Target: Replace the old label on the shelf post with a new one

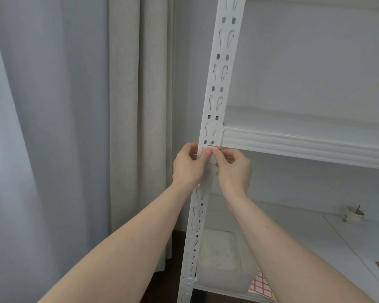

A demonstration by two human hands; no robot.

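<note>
Red-edged label (213, 147) on white post (217, 88), both thumbs seemingly pinching its lower edge, grip closed.

a pale grey-blue curtain (31, 127) hangs on the left, and beside it a beige curtain (138, 106) falls in long folds. behind the shelving is a plain light wall (315, 62). a white shelf board (304, 147) with a ribbed front edge runs to the right. on the lower shelf (315, 237) stands a small pot (354, 214) near the back. the floor (173, 267) is dark. the light is soft and even.
</note>
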